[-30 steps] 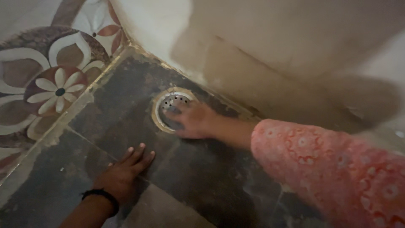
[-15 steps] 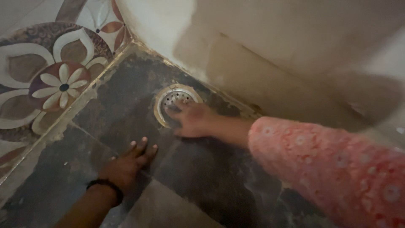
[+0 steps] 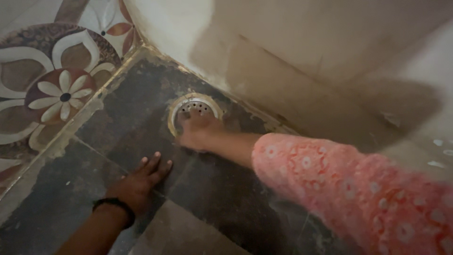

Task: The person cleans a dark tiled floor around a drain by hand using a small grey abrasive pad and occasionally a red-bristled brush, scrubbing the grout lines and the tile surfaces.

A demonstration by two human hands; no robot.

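Observation:
A round metal floor drain cover (image 3: 194, 106) with small holes sits in a dark stone floor (image 3: 132, 118) close to the wall. My right hand (image 3: 200, 132) reaches out from a pink patterned sleeve (image 3: 349, 189) and lies on the near edge of the drain, fingers bent down on it. My left hand (image 3: 139, 182) rests flat on the dark floor nearer to me, fingers spread, with a black band (image 3: 113, 205) on the wrist. Whether the right hand grips anything is hidden by the fingers.
A pale wall (image 3: 302, 61) with a low skirting runs diagonally behind the drain. Patterned flower tiles (image 3: 52, 89) cover the floor at the left, beyond a light grout strip. A lighter grey slab (image 3: 184, 233) lies at the bottom centre.
The view has shifted slightly. My right hand has moved up over the drain's near edge. My left hand stays flat on the floor.

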